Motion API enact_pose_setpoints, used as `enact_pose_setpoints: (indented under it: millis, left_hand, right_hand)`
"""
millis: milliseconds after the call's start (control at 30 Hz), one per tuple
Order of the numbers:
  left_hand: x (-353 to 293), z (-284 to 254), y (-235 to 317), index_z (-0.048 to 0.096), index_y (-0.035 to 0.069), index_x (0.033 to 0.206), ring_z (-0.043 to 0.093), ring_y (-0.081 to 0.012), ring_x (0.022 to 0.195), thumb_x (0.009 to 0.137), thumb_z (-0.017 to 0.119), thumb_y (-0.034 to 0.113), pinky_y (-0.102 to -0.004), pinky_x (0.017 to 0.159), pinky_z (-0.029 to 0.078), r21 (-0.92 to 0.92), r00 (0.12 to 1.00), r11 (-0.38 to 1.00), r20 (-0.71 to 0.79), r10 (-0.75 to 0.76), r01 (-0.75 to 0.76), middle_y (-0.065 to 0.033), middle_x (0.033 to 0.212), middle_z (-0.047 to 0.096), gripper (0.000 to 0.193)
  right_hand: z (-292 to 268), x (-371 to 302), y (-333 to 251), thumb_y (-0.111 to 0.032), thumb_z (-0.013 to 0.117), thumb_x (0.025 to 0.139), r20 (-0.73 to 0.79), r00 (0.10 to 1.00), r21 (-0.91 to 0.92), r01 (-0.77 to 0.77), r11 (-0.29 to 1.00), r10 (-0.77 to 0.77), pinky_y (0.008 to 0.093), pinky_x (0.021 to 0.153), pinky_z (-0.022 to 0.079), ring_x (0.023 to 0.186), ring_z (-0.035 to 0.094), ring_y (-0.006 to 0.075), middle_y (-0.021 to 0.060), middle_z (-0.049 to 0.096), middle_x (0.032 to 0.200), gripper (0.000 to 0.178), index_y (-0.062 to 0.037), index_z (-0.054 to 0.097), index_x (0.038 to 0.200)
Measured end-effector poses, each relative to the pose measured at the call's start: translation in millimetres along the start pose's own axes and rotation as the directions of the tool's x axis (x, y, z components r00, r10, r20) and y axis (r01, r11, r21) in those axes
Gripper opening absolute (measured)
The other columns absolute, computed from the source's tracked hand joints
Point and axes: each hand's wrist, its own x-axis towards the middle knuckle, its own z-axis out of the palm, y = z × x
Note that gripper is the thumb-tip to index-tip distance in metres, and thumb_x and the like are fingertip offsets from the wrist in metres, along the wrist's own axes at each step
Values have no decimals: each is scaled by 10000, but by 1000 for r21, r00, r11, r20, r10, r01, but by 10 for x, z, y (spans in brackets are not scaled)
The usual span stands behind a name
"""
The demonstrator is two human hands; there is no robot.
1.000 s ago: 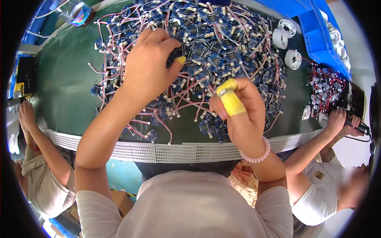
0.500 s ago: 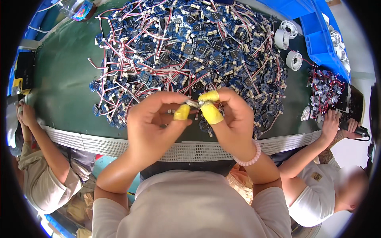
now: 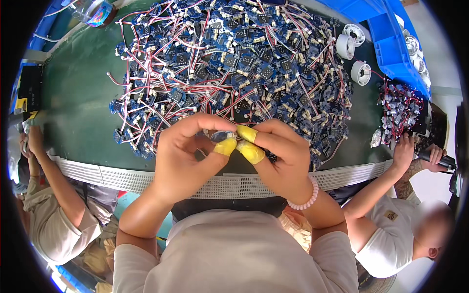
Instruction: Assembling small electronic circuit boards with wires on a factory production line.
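A small circuit board [image 3: 221, 136], dark with a pale edge, is pinched between thumb and index finger of my left hand [image 3: 183, 158]. Yellow tape wraps that thumb. Close against the board's right side, my right hand [image 3: 283, 156] has its yellow-taped thumb and index finger closed together. What lies between those right fingertips is hidden. Both hands are above the near edge of a large pile of blue circuit boards [image 3: 266, 73], many with red, white and black connector leads.
A white slotted strip [image 3: 127, 179] edges the green table [image 3: 73, 107]. White round housings [image 3: 360, 73] stand right, beside blue bins [image 3: 391, 44] and a heap of small wired parts [image 3: 400, 110]. A plastic bottle [image 3: 97, 12] is far left. Co-workers sit at both sides.
My right fingertips have shifted left, close against the board. The board has turned so more of its dark face shows. The right-hand co-worker's hands have moved slightly.
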Motion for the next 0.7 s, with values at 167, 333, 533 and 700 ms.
enact_pose_setpoints:
  millis: [167,333,533,700]
  left_hand:
    - [-8,7,-28,615,-18,1056,580,-133,901,803,571,-109,-242,741,520,126,997,989,6,73,-73,-88,1010,573,272]
    - [30,4,-38,605,-37,1075,573,-158,934,824,549,-112,-259,763,531,-66,1000,998,15,0,1,-111,1052,543,268]
    - [55,-18,-19,608,-40,1056,571,-167,944,819,546,-119,-259,790,530,-47,997,999,74,7,-3,-112,1037,548,258]
    - [44,-3,-5,611,-41,1048,572,-166,943,809,548,-131,-256,796,525,-69,998,998,59,-12,16,-111,1032,549,263]
  right_hand:
    - [-55,42,31,-23,706,709,25,996,109,-92,990,90,246,558,443,613,559,184,84,583,764,195,-19,656,898]
    - [-82,87,21,-42,710,694,39,996,18,-84,996,83,275,608,384,598,523,161,32,572,729,174,-55,656,858]
    - [-91,129,15,-57,711,636,65,998,-54,5,999,-2,305,653,312,594,478,163,2,529,673,179,-88,617,785]
    - [-83,110,15,-89,724,610,22,1000,-89,14,996,-12,310,658,306,587,472,150,-12,521,664,194,-98,613,769]
